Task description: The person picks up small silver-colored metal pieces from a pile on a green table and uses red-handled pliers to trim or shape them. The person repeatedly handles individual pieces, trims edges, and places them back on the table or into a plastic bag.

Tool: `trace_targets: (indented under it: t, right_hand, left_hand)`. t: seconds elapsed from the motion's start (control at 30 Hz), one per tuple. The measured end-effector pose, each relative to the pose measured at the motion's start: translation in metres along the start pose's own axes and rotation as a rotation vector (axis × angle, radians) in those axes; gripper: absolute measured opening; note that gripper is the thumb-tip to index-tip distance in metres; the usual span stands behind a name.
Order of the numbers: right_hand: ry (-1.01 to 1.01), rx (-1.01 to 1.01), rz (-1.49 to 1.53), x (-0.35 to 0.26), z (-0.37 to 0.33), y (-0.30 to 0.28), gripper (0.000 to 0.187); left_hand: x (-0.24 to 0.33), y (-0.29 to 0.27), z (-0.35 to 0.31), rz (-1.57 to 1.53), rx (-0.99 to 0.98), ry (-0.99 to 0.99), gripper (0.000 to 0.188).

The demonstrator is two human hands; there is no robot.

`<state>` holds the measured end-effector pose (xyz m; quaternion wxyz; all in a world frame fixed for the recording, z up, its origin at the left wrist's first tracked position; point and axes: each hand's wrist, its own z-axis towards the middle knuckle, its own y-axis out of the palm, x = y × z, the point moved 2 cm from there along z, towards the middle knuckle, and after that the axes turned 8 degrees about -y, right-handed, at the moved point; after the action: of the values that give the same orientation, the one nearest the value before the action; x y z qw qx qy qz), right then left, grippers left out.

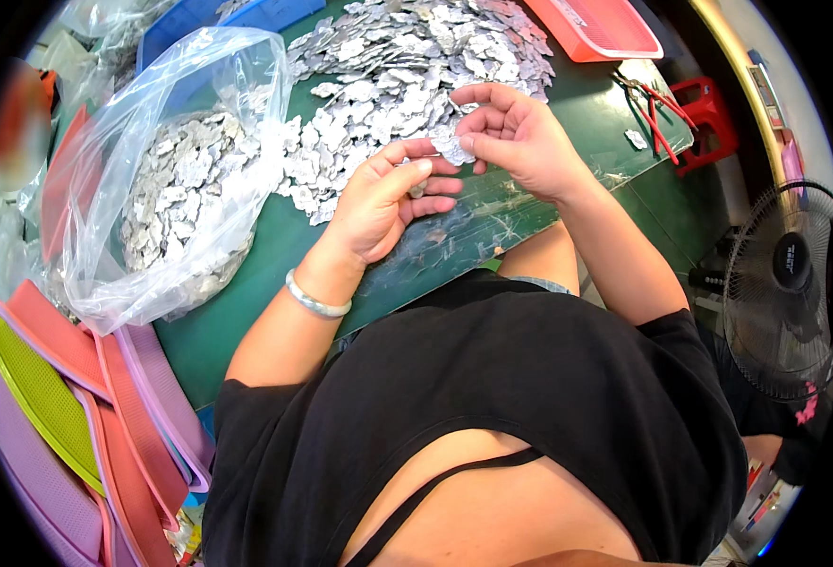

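Note:
Between my two hands, above the near edge of the pile, is a small flat silver-grey piece (450, 148) with a wavy outline. My right hand (522, 142) pinches it between thumb and forefinger. My left hand (383, 198) is partly curled, its forefinger at the piece's left edge. A bit of grey, perhaps another such piece, shows below the left thumb, mostly hidden by the fingers. Beyond both hands spreads a large pile of similar pieces (416, 57) on the green table (473, 222). Left of my left hand, a clear plastic bag (105, 236) holds many more.
Red-handled pliers (654, 123) and a loose piece (636, 139) lie at the table's right end. A red tray (601, 28) and a blue bin (180, 33) stand farther back. Stacked coloured baskets (48, 406) are at lower left. A black fan (785, 283) and red stool (705, 118) stand right.

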<state>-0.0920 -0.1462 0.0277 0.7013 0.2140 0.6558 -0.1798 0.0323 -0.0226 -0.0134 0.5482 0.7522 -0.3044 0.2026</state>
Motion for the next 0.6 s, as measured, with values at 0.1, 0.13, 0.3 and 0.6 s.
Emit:
trace_targets:
  t: [0.1, 0.13, 0.3, 0.6]
  right_hand:
    - [-0.081, -0.074, -0.092, 0.002, -0.003, 0.009, 0.034]
    - [-0.101, -0.063, -0.194, 0.001, -0.003, 0.007, 0.032]
    - [-0.481, 0.091, -1.074, 0.013, 0.010, -0.025, 0.036]
    - [-0.170, 0.154, -0.805, 0.021, 0.005, -0.030, 0.033]
  left_hand:
    - [-0.002, 0.001, 0.000, 0.009, 0.035, 0.014, 0.019]
    - [-0.004, -0.004, 0.000, 0.017, 0.057, 0.015, 0.017]
    - [-0.002, -0.005, 0.001, 0.020, 0.069, -0.006, 0.011]
    - [-0.002, -0.004, 0.000, 0.012, 0.027, 0.005, 0.012]
